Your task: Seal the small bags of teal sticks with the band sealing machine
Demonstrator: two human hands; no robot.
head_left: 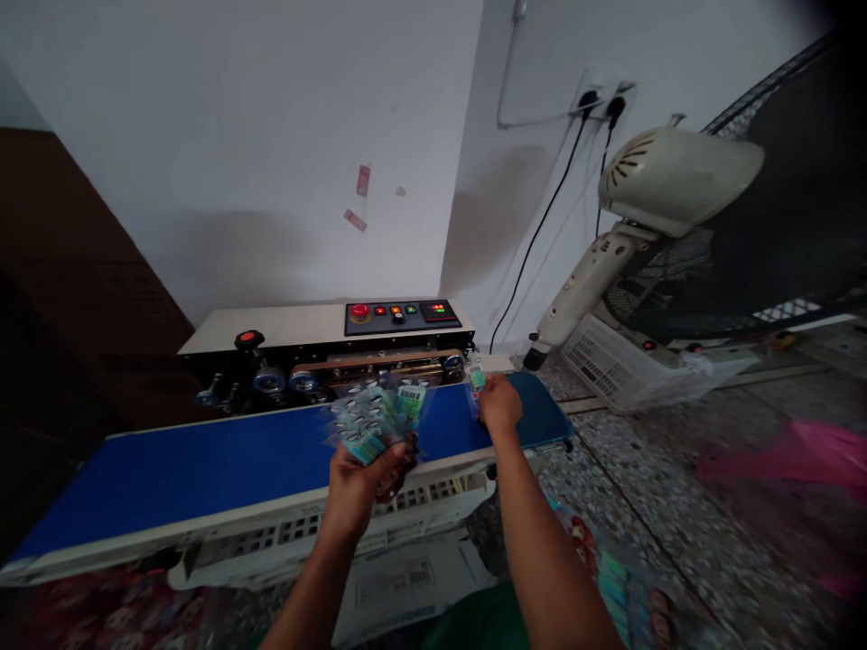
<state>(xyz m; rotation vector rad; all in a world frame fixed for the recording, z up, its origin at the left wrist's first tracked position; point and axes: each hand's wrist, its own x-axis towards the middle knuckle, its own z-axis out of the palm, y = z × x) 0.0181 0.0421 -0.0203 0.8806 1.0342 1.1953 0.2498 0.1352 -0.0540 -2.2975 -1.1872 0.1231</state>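
Note:
My left hand [362, 483] is closed around a fanned bunch of clear plastic packets with green labels [379, 415], held above the blue conveyor belt [203, 465] of a band sealing machine [325, 348]. My right hand [499, 404] rests at the belt's right end, pinching one small packet [477, 377] close to the sealer's intake. A control panel [401, 316] with a red button and small lights sits on top of the machine.
A standing fan [684, 194] lies tilted on the terrazzo floor at right, beside a white plastic crate [610, 366]. Black cables run up to wall sockets [602, 99]. Brown cardboard boxes [74, 298] stand at left. Something pink [799, 451] lies on the floor at far right.

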